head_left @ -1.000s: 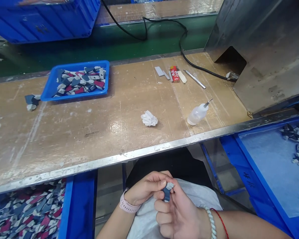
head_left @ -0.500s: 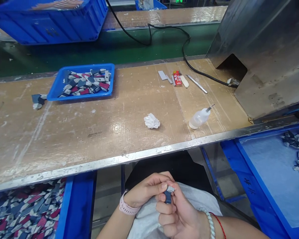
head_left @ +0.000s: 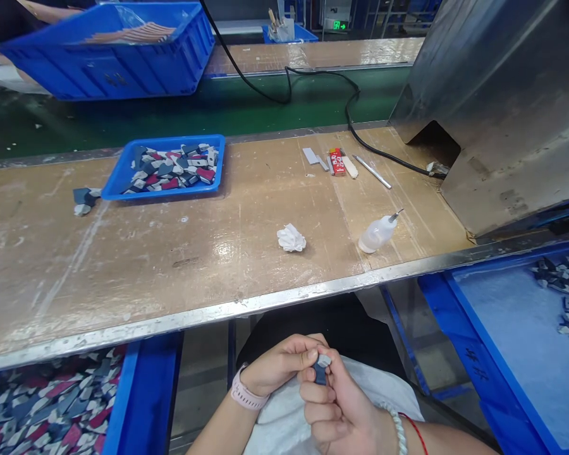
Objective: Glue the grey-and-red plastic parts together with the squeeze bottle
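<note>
A small block, dark blue-grey with a pale grey end [head_left: 320,373], is pinched between my two hands above my lap. My left hand [head_left: 291,357] has thumb and fingertips closed on its upper end. My right hand [head_left: 334,401] curls its fingers around the lower part, so some of the block is hidden. On the bench beyond my hands lie a crumpled white tissue [head_left: 291,238] and a clear squeeze bottle [head_left: 377,234] with a thin metal tip, tilted to the right.
A blue tray [head_left: 164,193] of similar blocks sits at the bench's back left, a few loose pieces [head_left: 84,198] beside it. Blue bins of blocks flank me, left bin [head_left: 118,404] and right bin [head_left: 493,385]. A black cable [head_left: 384,150] runs to a metal housing [head_left: 507,120]. A pen-like tool [head_left: 372,172] lies nearby.
The view has tilted up slightly, so the bench things sit lower in the picture. Both hands stay on the block with hardly any movement.
</note>
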Action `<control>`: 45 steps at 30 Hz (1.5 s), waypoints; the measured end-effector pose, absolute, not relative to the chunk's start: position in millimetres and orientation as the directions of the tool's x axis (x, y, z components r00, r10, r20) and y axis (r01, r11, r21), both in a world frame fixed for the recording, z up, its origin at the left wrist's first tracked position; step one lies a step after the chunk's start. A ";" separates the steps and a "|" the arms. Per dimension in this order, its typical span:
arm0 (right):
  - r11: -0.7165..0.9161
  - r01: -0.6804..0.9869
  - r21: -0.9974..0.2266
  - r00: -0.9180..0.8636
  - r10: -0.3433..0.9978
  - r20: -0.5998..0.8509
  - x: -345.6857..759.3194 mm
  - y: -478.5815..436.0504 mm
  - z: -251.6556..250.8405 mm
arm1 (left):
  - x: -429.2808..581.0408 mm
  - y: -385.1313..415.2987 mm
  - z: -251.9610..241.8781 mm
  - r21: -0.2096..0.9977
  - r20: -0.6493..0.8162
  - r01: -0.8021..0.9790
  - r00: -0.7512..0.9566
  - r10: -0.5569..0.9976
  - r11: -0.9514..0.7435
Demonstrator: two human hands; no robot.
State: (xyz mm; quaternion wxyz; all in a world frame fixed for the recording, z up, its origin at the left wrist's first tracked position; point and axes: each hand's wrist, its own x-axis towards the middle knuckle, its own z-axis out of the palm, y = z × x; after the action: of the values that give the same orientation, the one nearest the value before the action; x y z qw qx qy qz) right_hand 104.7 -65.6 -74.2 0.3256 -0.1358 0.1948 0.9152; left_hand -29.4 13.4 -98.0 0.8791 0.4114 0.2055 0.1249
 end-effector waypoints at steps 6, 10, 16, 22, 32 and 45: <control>-0.726 -0.634 0.264 -0.761 0.526 -0.379 106.5 -66.1 -75.5 | -30.2 13.3 -96.7 0.785 -0.259 -0.030 0.891 0.373 0.618; -0.745 -0.622 0.239 -0.769 0.526 -0.363 106.5 -67.5 -79.8 | -29.1 13.9 -93.6 0.792 -0.261 -0.019 0.893 0.366 0.610; -0.744 -0.631 0.219 -0.762 0.541 -0.357 105.9 -62.6 -81.4 | -27.6 16.7 -94.2 0.783 -0.274 -0.018 0.888 0.370 0.622; -0.730 -0.640 0.239 -0.755 0.541 -0.369 105.0 -58.2 -77.7 | -27.8 19.5 -95.6 0.770 -0.275 -0.033 0.884 0.379 0.638; -0.722 -0.643 0.254 -0.750 0.526 -0.402 103.3 -57.7 -74.8 | -28.5 21.7 -93.7 0.771 -0.245 -0.062 0.889 0.386 0.634; -0.682 -0.677 0.276 -0.680 0.437 -0.588 100.6 -55.7 -62.0 | -26.4 18.9 -98.5 0.764 -0.199 -0.119 0.891 0.407 0.634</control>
State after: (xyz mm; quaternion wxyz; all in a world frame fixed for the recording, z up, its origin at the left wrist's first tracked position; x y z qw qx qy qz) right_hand 100.6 -55.7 -62.0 0.3152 -0.2460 0.2439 0.8835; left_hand -26.4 18.9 -98.5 0.8858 0.4013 0.1796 0.1484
